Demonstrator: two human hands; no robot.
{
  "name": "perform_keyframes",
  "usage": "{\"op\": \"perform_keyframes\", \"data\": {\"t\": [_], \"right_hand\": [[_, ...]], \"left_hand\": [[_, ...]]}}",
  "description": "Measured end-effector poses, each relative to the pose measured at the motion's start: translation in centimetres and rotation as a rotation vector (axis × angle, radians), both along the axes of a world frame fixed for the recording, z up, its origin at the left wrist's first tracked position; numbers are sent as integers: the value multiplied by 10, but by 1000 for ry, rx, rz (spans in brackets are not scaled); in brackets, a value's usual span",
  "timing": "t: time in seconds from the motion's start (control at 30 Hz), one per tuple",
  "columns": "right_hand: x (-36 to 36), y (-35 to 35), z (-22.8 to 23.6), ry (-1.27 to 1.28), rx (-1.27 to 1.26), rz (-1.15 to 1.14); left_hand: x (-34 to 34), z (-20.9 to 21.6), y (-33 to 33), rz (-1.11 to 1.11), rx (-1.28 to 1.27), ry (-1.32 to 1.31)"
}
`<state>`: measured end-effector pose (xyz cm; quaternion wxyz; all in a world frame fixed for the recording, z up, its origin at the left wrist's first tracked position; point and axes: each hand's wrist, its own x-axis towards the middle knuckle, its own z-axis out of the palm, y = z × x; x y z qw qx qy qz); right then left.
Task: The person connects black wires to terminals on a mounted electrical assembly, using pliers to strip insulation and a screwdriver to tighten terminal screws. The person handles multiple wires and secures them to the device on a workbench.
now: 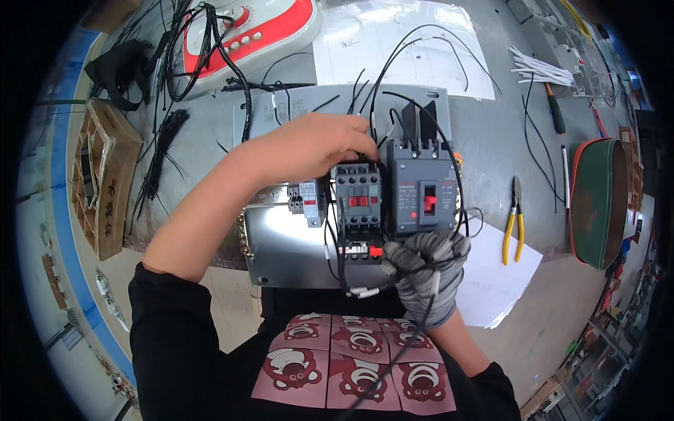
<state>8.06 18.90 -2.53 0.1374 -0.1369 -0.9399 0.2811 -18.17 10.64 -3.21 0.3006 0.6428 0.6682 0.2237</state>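
Note:
In the middle of a metal mounting plate (281, 263) stands a contactor (359, 196) with red marks. A larger grey circuit breaker (421, 193) with a red switch lies to its right, and a small grey terminal device (306, 202) to its left. My bare left hand (319, 146) reaches over the plate, its fingers curled at the contactor's far end beside black wires; what they pinch is hidden. Below the breaker, my right hand (430, 270) in a grey striped glove is closed round a black wire (426, 312) with a white sleeve, which trails toward my lap.
Yellow-handled pliers (514, 224) rest on the right by white paper (498, 274). Farther right are a green bag (598, 203), a screwdriver (555, 109) and white tubes (539, 69). A red-and-white machine (249, 42), black cable ties (160, 151) and a divided box (105, 179) occupy the left.

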Motion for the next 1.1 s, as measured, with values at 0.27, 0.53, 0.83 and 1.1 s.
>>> {"op": "perform_keyframes", "data": {"t": [0.27, 0.53, 0.83, 1.1], "right_hand": [[13, -4, -15, -33, 250, -69], [-12, 4, 9, 73, 79, -9], [-12, 11, 12, -27, 338, 154], [-20, 8, 22, -272, 475, 215]], "left_hand": [[0, 11, 13, -64, -130, 29], [-8, 14, 26, -129, -282, -84], [10, 14, 12, 116, -345, -60], [18, 0, 4, 275, -285, -225]]}}
